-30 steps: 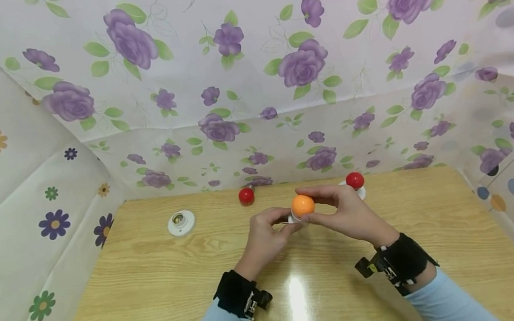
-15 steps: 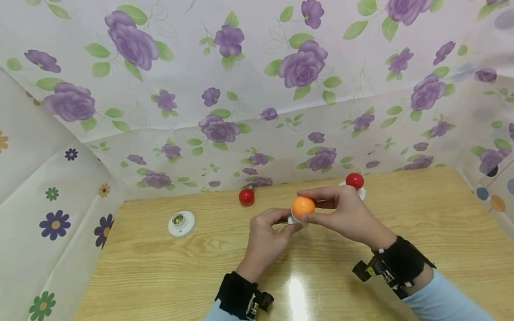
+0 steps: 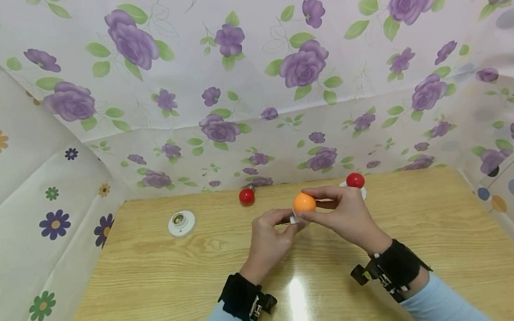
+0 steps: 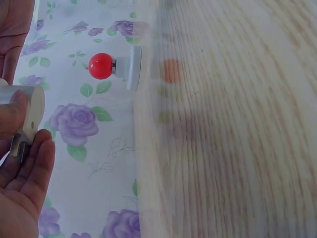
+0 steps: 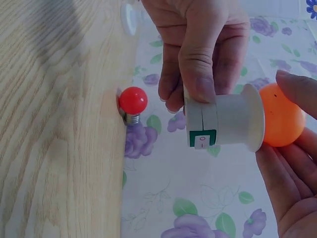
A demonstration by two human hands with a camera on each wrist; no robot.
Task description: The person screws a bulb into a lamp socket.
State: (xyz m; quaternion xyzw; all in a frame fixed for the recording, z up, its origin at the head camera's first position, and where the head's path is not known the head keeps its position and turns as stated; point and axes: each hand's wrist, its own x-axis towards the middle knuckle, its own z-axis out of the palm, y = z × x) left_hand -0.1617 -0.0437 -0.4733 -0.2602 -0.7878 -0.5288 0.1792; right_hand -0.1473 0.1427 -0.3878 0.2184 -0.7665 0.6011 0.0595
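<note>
My left hand [image 3: 269,237] grips a white plug-in lamp socket [image 5: 233,119] by its base. A small switch [image 5: 201,141] with a green surround shows on the base in the right wrist view, and metal plug prongs [image 4: 17,148] stick out in the left wrist view. An orange round bulb [image 3: 304,203] sits at the socket's mouth. My right hand [image 3: 346,218] pinches this bulb between thumb and fingers. Both hands are raised over the middle of the table. The bulb's base is hidden inside the socket's collar.
On the wooden table [image 3: 157,281], a loose red bulb [image 3: 247,197] lies near the back edge. A red bulb [image 3: 355,180] stands in a round white socket [image 4: 134,68] behind my right hand. Another round white socket [image 3: 182,223], without a bulb, is at the left. Flowered sheeting [image 3: 177,86] rises behind.
Both hands, with the socket and orange bulb, have shifted very slightly to the right. The right wrist has swung a little to the left. Both grips look the same.
</note>
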